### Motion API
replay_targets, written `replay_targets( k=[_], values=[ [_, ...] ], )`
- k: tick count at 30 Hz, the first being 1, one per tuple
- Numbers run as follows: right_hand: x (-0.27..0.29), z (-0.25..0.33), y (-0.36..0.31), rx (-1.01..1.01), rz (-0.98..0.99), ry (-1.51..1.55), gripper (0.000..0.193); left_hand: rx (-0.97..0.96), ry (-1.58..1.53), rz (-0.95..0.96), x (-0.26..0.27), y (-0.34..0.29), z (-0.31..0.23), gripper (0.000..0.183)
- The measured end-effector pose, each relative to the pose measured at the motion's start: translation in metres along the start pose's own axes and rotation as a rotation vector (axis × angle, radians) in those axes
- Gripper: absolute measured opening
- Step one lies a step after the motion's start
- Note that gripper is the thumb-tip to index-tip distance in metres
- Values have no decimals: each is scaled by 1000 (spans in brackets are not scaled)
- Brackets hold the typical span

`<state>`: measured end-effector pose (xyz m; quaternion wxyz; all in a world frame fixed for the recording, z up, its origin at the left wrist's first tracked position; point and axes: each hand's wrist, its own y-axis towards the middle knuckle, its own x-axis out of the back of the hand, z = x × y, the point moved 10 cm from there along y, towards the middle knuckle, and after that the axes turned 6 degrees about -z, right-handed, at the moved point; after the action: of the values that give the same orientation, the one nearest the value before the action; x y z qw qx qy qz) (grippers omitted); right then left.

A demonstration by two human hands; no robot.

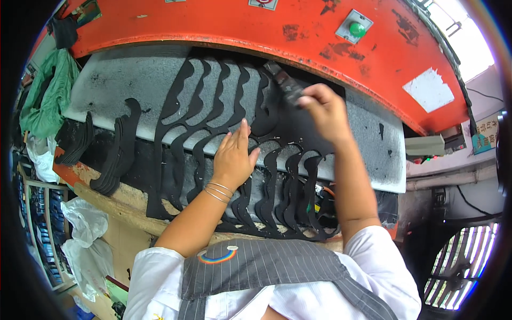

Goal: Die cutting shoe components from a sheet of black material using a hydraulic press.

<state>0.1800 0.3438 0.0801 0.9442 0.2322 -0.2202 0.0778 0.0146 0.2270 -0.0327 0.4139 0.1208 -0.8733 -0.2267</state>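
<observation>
A black sheet lies across the grey board, with rows of wavy shapes cut out of it and thin strips left between. My left hand, three bracelets at its wrist, rests over the middle of the cut-out part with its fingers stretched out. Toward the far side, my right hand grips the near end of a dark, narrow cutting die. The die slants away to the left over the sheet; its underside is hidden. Left of the sheet stand a stack of curved black pieces and another similar stack.
A red press beam with a green button spans the far side, close beyond the die. The grey board has a pale front edge. A green cloth bag hangs at left, above plastic bags and a shelf rack.
</observation>
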Motion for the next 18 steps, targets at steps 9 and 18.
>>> replay_targets(
  k=[9,18],
  values=[
    [122,-40,-118,-123,-264,646,12,52,68,158,-5,40,-13,81],
    [133,1,-153,-44,-485,538,4,200,-130,116,-76,103,23,43]
  ],
)
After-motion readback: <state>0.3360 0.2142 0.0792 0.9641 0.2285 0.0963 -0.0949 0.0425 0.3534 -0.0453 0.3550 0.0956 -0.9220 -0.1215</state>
